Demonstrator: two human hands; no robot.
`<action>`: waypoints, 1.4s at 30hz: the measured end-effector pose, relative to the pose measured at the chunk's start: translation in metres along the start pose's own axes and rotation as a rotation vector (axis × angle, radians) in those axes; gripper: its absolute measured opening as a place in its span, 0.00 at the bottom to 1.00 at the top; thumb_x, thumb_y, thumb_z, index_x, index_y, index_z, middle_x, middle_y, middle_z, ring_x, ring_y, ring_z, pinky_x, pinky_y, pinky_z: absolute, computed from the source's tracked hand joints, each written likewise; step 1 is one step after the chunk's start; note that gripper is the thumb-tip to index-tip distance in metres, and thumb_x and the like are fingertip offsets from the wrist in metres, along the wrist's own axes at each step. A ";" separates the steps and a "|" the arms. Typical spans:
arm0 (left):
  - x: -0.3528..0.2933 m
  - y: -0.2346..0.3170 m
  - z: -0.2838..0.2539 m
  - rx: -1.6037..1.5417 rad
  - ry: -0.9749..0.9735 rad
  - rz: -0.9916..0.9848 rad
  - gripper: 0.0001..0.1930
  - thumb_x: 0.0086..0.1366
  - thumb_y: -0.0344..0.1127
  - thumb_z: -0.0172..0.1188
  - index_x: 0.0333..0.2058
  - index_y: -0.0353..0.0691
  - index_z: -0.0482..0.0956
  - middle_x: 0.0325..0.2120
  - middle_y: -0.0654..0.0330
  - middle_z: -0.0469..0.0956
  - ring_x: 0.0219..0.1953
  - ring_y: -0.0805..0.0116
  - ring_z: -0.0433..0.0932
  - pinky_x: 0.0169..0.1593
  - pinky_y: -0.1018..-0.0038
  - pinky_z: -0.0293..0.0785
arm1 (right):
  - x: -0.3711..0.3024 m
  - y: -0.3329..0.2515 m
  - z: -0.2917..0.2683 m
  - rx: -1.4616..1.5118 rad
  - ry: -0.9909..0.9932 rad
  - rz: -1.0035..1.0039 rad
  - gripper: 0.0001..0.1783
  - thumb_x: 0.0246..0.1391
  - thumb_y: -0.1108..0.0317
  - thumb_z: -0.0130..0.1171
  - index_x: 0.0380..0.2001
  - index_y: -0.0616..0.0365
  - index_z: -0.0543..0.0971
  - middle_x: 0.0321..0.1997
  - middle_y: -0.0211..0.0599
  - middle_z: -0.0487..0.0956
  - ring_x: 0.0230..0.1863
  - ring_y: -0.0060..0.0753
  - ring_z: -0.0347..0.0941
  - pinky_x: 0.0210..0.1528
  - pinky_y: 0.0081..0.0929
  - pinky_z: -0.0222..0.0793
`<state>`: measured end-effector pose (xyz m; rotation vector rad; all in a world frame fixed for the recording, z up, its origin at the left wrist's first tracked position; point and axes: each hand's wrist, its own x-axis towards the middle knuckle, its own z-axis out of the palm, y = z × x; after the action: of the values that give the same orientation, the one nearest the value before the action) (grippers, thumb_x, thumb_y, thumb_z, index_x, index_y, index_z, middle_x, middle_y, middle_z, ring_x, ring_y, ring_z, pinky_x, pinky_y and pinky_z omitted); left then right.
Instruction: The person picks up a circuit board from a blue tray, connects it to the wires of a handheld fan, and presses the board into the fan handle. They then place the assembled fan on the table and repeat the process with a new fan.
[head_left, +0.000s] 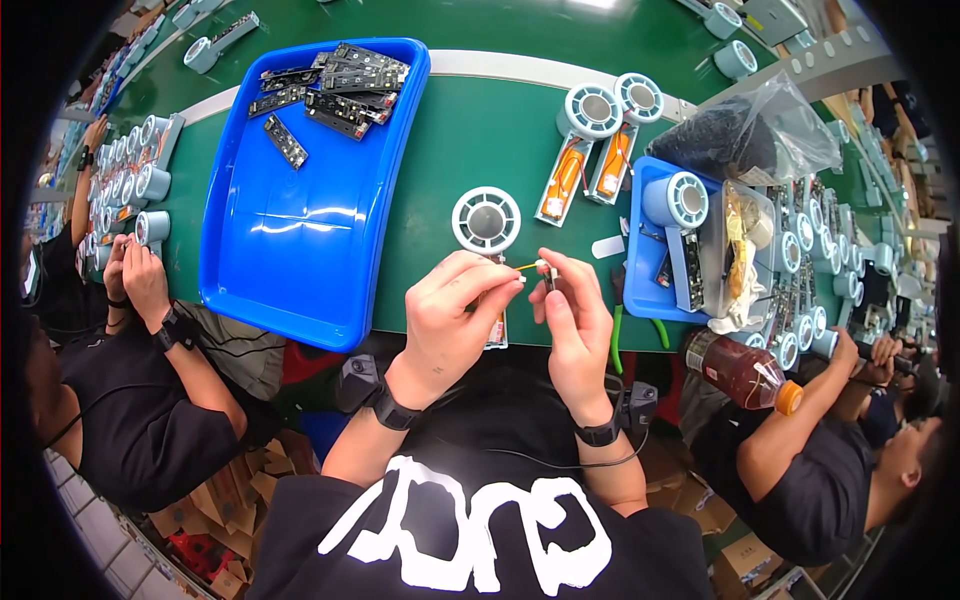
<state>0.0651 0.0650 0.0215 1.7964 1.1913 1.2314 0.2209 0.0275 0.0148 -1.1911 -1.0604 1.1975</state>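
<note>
From where I'm standing, a broad blue tray [290,220] sits left of the fingers [574,283], light glinting off its floor. Just to their right, there's a green-handled tool [617,340] at the edge of the green table [440,130], and a small white piece [607,247] near it! Farther right comes a smaller blue bin [648,290], and up beyond that, a clear bag [760,130] bulging with something dark. Lower right of the fingers, look, an orange-capped bottle [730,368] of reddish-brown liquid! Co-workers flank them, one far left [150,400], one far right [820,470].
</note>
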 end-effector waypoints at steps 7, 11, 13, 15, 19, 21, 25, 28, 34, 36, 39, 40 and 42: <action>0.001 -0.001 0.003 0.074 0.010 0.067 0.07 0.56 0.21 0.72 0.34 0.34 0.85 0.30 0.58 0.82 0.27 0.70 0.81 0.28 0.77 0.75 | -0.009 0.015 0.001 0.016 0.010 -0.132 0.19 0.66 0.77 0.55 0.59 0.63 0.76 0.55 0.38 0.73 0.45 0.24 0.74 0.47 0.22 0.73; 0.002 0.000 0.003 0.053 -0.015 0.051 0.06 0.57 0.21 0.70 0.34 0.34 0.84 0.30 0.57 0.81 0.28 0.67 0.81 0.29 0.75 0.75 | -0.010 0.015 -0.001 -0.035 -0.004 -0.156 0.19 0.67 0.76 0.54 0.60 0.64 0.75 0.55 0.37 0.72 0.46 0.25 0.74 0.44 0.21 0.71; 0.004 -0.001 0.003 0.082 -0.018 0.095 0.06 0.57 0.22 0.69 0.33 0.35 0.82 0.28 0.57 0.79 0.29 0.61 0.80 0.31 0.70 0.75 | -0.010 0.019 -0.004 -0.080 -0.007 -0.185 0.19 0.66 0.77 0.54 0.60 0.64 0.75 0.56 0.38 0.72 0.47 0.25 0.74 0.44 0.21 0.72; 0.006 -0.002 0.003 0.097 -0.019 0.116 0.07 0.56 0.23 0.69 0.33 0.36 0.81 0.27 0.57 0.79 0.30 0.58 0.79 0.31 0.67 0.75 | -0.009 0.023 -0.007 -0.166 -0.013 -0.244 0.20 0.65 0.79 0.55 0.59 0.64 0.75 0.56 0.39 0.73 0.48 0.26 0.75 0.46 0.21 0.73; 0.008 -0.005 0.001 0.155 -0.067 0.180 0.07 0.58 0.24 0.68 0.33 0.37 0.80 0.27 0.57 0.78 0.31 0.56 0.79 0.32 0.66 0.75 | -0.008 0.025 -0.004 -0.155 0.056 -0.235 0.21 0.60 0.80 0.61 0.57 0.62 0.78 0.54 0.44 0.78 0.49 0.34 0.78 0.51 0.27 0.74; 0.010 -0.005 0.000 0.160 -0.091 0.197 0.06 0.58 0.25 0.68 0.33 0.37 0.79 0.27 0.57 0.78 0.31 0.56 0.79 0.32 0.66 0.75 | -0.005 0.028 -0.007 -0.187 0.034 -0.273 0.21 0.60 0.82 0.60 0.57 0.63 0.78 0.55 0.43 0.77 0.50 0.33 0.78 0.51 0.26 0.75; 0.011 -0.005 -0.003 0.169 -0.117 0.208 0.06 0.58 0.26 0.68 0.33 0.38 0.79 0.27 0.58 0.77 0.30 0.56 0.78 0.32 0.65 0.75 | -0.002 0.029 -0.012 -0.259 -0.017 -0.345 0.20 0.61 0.85 0.56 0.56 0.66 0.78 0.57 0.44 0.77 0.51 0.30 0.77 0.51 0.23 0.76; 0.012 -0.005 -0.005 0.177 -0.127 0.208 0.06 0.58 0.26 0.68 0.32 0.38 0.79 0.26 0.58 0.77 0.30 0.56 0.78 0.32 0.65 0.75 | -0.002 0.027 -0.012 -0.279 -0.029 -0.338 0.19 0.60 0.86 0.57 0.54 0.66 0.80 0.57 0.45 0.78 0.52 0.31 0.78 0.52 0.23 0.77; 0.013 -0.005 -0.006 0.171 -0.139 0.205 0.07 0.57 0.27 0.70 0.31 0.38 0.79 0.26 0.59 0.76 0.30 0.58 0.78 0.32 0.66 0.74 | 0.005 0.023 -0.013 -0.345 -0.021 -0.424 0.21 0.54 0.86 0.62 0.52 0.65 0.82 0.52 0.46 0.81 0.49 0.39 0.80 0.50 0.29 0.77; 0.013 -0.006 -0.005 0.163 -0.134 0.213 0.07 0.57 0.27 0.70 0.31 0.38 0.79 0.26 0.59 0.76 0.30 0.58 0.78 0.32 0.66 0.74 | 0.007 0.022 -0.014 -0.352 -0.025 -0.444 0.22 0.52 0.85 0.64 0.52 0.64 0.83 0.50 0.45 0.82 0.48 0.42 0.80 0.49 0.31 0.77; 0.014 -0.009 -0.005 0.149 -0.122 0.232 0.07 0.56 0.27 0.70 0.31 0.38 0.79 0.25 0.59 0.76 0.30 0.59 0.77 0.31 0.66 0.74 | 0.009 0.021 -0.015 -0.372 -0.055 -0.474 0.24 0.50 0.87 0.65 0.52 0.64 0.83 0.50 0.45 0.83 0.47 0.42 0.80 0.49 0.31 0.78; 0.014 -0.009 -0.006 0.130 -0.134 0.225 0.07 0.56 0.26 0.70 0.31 0.37 0.79 0.25 0.59 0.76 0.29 0.58 0.77 0.32 0.66 0.73 | 0.009 0.021 -0.016 -0.373 -0.056 -0.473 0.24 0.50 0.87 0.65 0.52 0.64 0.83 0.50 0.45 0.83 0.47 0.42 0.80 0.49 0.31 0.78; 0.015 -0.009 -0.008 0.094 -0.157 0.211 0.07 0.56 0.24 0.70 0.31 0.36 0.79 0.25 0.57 0.75 0.28 0.58 0.75 0.32 0.67 0.72 | 0.010 0.022 -0.018 -0.353 -0.087 -0.463 0.24 0.49 0.87 0.65 0.52 0.64 0.84 0.49 0.45 0.83 0.47 0.42 0.81 0.48 0.31 0.78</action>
<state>0.0572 0.0825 0.0212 2.0906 1.0059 1.1403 0.2374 0.0352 -0.0092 -1.0778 -1.5603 0.7230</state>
